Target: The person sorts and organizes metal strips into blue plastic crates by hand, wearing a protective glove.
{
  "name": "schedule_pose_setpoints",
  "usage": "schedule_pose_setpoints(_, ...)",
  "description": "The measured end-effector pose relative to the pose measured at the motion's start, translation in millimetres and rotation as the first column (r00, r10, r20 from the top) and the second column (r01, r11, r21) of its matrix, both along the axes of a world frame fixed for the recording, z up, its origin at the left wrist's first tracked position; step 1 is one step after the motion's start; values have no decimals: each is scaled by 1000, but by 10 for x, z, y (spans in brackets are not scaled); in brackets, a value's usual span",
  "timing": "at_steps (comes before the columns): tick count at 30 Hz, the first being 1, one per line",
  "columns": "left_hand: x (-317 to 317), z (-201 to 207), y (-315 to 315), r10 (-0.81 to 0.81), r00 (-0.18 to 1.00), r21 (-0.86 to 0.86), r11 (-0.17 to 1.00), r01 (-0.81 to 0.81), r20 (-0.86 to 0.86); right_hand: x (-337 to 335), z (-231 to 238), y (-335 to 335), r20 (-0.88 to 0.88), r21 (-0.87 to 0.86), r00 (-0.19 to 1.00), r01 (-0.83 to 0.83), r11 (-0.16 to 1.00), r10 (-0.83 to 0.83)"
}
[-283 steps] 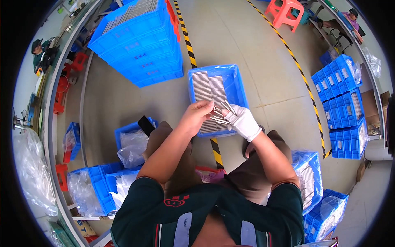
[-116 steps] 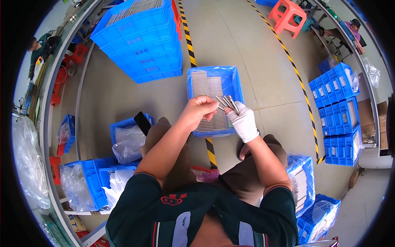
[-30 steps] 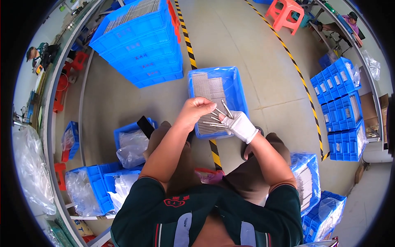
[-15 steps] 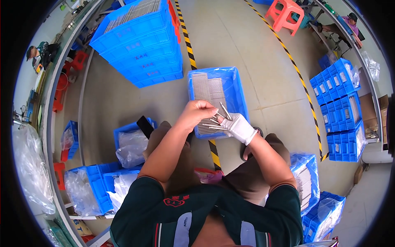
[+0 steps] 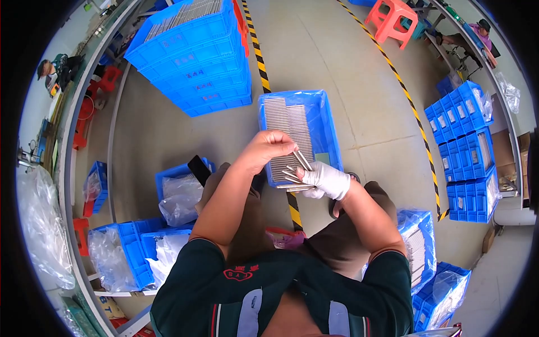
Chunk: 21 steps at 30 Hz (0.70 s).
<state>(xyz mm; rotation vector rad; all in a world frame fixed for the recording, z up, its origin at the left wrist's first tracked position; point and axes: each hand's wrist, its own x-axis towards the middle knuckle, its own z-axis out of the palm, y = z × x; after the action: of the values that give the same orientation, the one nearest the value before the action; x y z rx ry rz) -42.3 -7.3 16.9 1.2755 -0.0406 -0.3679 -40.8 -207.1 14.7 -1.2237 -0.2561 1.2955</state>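
White cotton covers the right hand (image 5: 325,180), which is closed round a fanned bundle of thin metal rods (image 5: 293,175), presumably so single pieces can be picked off; one rod is pinched by the bare left hand (image 5: 268,149) at eleven o'clock of the bundle; just beyond, at twelve o'clock, a blue tray (image 5: 328,126) on the floor is lined with rows of rods; further, at eleven o'clock, stacked blue crates (image 5: 196,62) are seen.

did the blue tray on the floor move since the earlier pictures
No. The blue tray sits in the same spot beside the striped floor line throughout.
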Motion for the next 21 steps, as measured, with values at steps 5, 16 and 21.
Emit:
schedule_pose_setpoints(5,-9,-23,32,-29,999,-6,1000,28,-24,3,-19,-20,-32,35,999,4,999,-3)
schedule_pose_setpoints(16,-68,-1,16,-133,990,14,991,134,-51,-104,48,24,-84,41,994,78,996,-74)
schedule_pose_setpoints(21,-45,48,65,-6,999,49,999,4,39,-37,-26,5,-83,43,996,41,998,-38)
